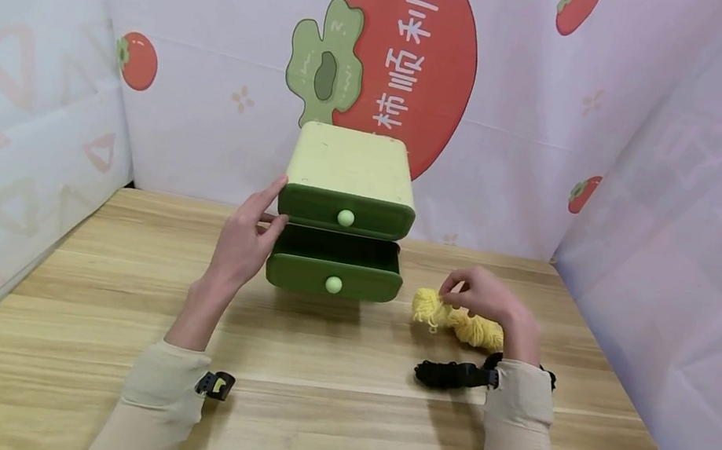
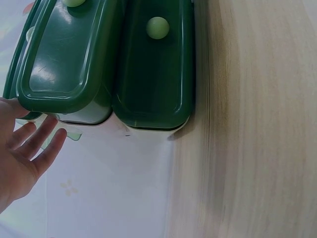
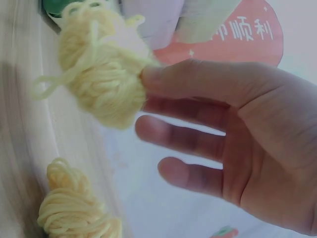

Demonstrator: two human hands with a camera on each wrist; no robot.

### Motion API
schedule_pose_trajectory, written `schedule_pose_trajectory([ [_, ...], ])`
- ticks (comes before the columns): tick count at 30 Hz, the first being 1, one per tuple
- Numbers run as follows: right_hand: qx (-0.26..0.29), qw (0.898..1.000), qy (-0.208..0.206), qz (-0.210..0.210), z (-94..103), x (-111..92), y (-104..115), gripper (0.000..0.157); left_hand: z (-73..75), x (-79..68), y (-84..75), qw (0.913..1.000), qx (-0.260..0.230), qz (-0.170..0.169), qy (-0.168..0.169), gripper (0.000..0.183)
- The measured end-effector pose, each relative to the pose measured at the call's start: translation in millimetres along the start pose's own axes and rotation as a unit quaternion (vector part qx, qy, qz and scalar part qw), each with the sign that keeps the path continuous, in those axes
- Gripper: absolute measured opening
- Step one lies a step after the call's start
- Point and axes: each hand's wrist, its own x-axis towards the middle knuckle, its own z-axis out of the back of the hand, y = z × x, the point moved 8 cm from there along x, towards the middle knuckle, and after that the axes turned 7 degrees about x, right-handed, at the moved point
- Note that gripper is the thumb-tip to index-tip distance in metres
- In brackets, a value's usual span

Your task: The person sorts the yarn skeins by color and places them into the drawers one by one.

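A small cabinet with a cream top [image 1: 353, 164] stands at the table's back. Its upper green drawer [image 1: 314, 207] is closed; the drawer below [image 1: 295, 273] is pulled out, its visible inside dark. My left hand [image 1: 245, 239] rests against the cabinet's left side, fingers loosely extended and thumb by the pulled-out drawer; the left wrist view also shows a lower closed drawer [image 2: 153, 79]. With thumb and forefinger, my right hand [image 1: 481, 294] pinches a bundle of yellow yarn [image 3: 106, 74], a loose loop hanging from it. Another yellow yarn bundle [image 3: 74, 208] lies just beside it.
Black yarn-like bundle [image 1: 443, 375] lies on the wooden table [image 1: 313, 424], partly hidden by my right wrist. Printed cloth [image 1: 205, 127] hangs behind the cabinet, with further cloth walls at left and right.
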Motion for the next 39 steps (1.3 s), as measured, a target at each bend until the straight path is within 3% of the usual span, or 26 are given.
schedule_pose_trajectory([
  [10,-0.023,0.995,-0.078,0.065,13.4,-3.7,20.7,0.009,0.2,0.1,-0.3,1.0000,0.001,-0.003,-0.002,0.059],
  [15,-0.073,0.980,-0.137,0.121,22.9,-9.4,37.6,0.006,0.2,0.3,-0.6,1.0000,0.002,-0.005,-0.002,0.060],
  [22,-0.098,0.967,-0.188,0.141,30.4,-15.8,49.6,0.006,-0.2,0.3,0.2,1.0000,0.003,-0.004,-0.002,0.060],
  [32,-0.132,0.929,-0.261,0.228,33.3,-25.5,74.1,0.006,-0.9,0.3,1.8,1.0000,0.006,-0.001,0.001,0.061],
  [39,-0.155,0.906,-0.298,0.256,30.0,-26.6,94.5,0.004,-0.2,0.6,0.7,1.0000,0.009,-0.002,0.001,0.063],
])
